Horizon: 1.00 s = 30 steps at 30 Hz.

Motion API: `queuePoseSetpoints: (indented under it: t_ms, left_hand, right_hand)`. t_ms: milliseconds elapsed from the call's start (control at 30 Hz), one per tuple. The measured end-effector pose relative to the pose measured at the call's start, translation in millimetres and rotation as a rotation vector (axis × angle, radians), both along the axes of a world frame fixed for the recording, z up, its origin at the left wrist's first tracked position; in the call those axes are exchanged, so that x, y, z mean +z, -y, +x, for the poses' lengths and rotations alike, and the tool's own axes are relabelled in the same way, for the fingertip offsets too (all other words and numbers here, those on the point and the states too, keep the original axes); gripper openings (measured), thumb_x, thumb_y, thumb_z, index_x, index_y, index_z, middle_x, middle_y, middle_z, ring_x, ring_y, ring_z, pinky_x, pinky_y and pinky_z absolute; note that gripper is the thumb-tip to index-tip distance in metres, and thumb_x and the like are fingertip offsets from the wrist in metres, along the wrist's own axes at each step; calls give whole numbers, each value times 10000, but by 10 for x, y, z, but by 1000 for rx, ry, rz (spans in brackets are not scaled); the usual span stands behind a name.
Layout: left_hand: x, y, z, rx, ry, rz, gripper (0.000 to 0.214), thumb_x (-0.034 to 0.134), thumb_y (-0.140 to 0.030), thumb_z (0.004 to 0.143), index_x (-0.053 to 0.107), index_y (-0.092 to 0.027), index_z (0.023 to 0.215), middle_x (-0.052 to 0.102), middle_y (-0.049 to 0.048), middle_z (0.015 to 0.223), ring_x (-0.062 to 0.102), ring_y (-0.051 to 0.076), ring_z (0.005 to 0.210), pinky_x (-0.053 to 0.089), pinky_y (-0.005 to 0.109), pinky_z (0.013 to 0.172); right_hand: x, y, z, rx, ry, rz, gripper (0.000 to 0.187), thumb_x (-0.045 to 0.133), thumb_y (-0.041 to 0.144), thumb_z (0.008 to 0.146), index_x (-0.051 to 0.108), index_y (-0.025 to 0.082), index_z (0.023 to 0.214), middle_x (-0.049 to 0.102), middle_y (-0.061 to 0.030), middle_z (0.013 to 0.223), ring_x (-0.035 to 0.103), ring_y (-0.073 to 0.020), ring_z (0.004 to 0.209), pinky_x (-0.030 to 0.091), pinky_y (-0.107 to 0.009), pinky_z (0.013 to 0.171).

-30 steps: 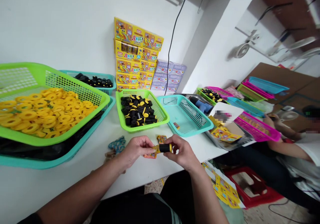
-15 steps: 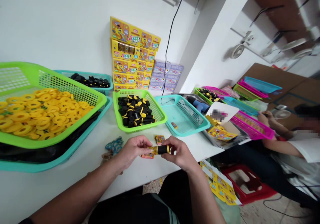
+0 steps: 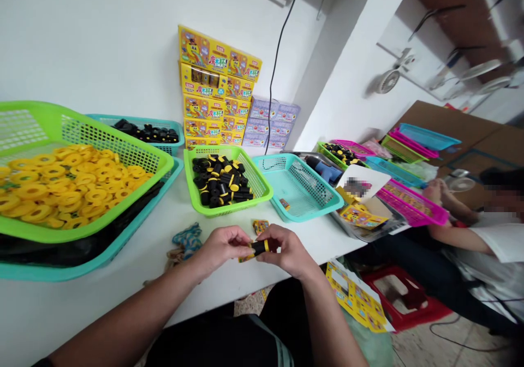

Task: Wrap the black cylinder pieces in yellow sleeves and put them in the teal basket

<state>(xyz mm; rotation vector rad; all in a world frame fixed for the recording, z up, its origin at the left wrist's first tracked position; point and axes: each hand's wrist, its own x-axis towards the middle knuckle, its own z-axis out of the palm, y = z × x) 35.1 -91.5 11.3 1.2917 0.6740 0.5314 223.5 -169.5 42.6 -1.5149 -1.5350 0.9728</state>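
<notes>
Between both hands is a small black cylinder [image 3: 259, 247] with yellow at its ends. My left hand [image 3: 226, 248] pinches its left end between thumb and fingertips. The right end sits in the fingers of my right hand [image 3: 290, 251], whose thumb is below it. A small printed yellow-orange piece [image 3: 261, 226] lies on the table just beyond the fingers. Another printed piece [image 3: 244, 258] shows partly under the left fingertips; I cannot tell whether it is held. Straight ahead, a green basket [image 3: 262, 190] holds many black-and-yellow cylinders.
At left, a large green basket [image 3: 158, 168] of yellow rings rests on a teal tray [image 3: 104, 258]. A teal basket [image 3: 319, 211] stands right of centre, holding a printed piece. Blue patterned cloth [image 3: 188, 239] lies beside my left wrist. Yellow boxes [image 3: 219, 83] are stacked behind. Another person sits at right.
A printed yellow section stuck out at the cylinder's left end before; now little of it shows. My left fingers have moved closer to the right hand, and the cylinder has shifted slightly left and tilted.
</notes>
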Motion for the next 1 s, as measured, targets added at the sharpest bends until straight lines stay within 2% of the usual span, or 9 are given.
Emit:
queuePoseSetpoints:
  t_ms: [133, 233, 367, 500, 667, 800, 900, 1000]
  left_hand:
    - [40, 11, -13, -28, -26, 81, 320, 779, -383, 646, 690, -114, 793, 650, 24, 688, 534, 140, 659, 360, 263, 625]
    - [72, 8, -29, -3, -34, 85, 306, 788, -377, 636, 703, -118, 775, 632, 12, 688, 507, 132, 659, 340, 261, 626]
    - [66, -5, -32, 20, 48, -26, 298, 804, -362, 629, 698, -120, 766, 642, 15, 711, 535, 130, 680, 384, 262, 676]
    - [29, -17, -20, 62, 144, -163, 347, 825, -390, 620, 664, -125, 777, 651, 27, 712, 590, 149, 659, 422, 276, 663]
    - [-2, -24, -18, -18, 112, -259, 397, 771, -477, 712, 600, -122, 767, 691, 102, 738, 648, 201, 665, 442, 306, 651]
    - [-62, -45, -14, -44, 189, -380, 390, 812, -433, 677, 596, -117, 745, 695, 124, 739, 650, 202, 669, 431, 287, 628]
    - [-117, -48, 2, -54, 238, -473, 387, 847, -399, 630, 596, -117, 714, 685, 117, 722, 653, 208, 679, 432, 281, 620]
    - [-133, -33, 20, -21, 263, -465, 379, 854, -378, 617, 591, -119, 702, 661, 84, 685, 649, 200, 643, 427, 275, 598]
  right_hand:
    - [25, -19, 30, 37, -72, -39, 268, 813, 236, 605, 706, 182, 844, 543, 16, 738, 454, -110, 627, 350, -250, 581]
    - [36, -55, 7, 50, -84, -42, 287, 823, 229, 595, 713, 186, 857, 532, 25, 724, 445, -106, 628, 351, -244, 585]
    - [10, -128, -84, 51, -117, -30, 364, 844, 219, 567, 693, 190, 896, 534, 41, 704, 444, -99, 615, 351, -235, 572]
    - [-69, -173, -113, 20, -290, -75, 440, 885, 303, 542, 623, 184, 874, 594, 37, 709, 509, -105, 603, 398, -246, 581]
    - [-195, -194, -51, -33, -385, -21, 443, 898, 360, 540, 657, 173, 862, 645, 6, 764, 574, -131, 665, 462, -282, 660]
    - [-274, -217, -47, -16, -403, 22, 399, 872, 361, 597, 709, 178, 912, 673, -20, 829, 611, -162, 749, 493, -309, 722]
    - [-319, -229, -80, -2, -384, 22, 389, 857, 376, 619, 728, 186, 932, 681, -25, 822, 618, -165, 729, 503, -308, 702]
    - [-329, -218, -111, 17, -349, 5, 373, 844, 380, 641, 732, 187, 941, 684, -24, 772, 616, -161, 666, 505, -306, 658]
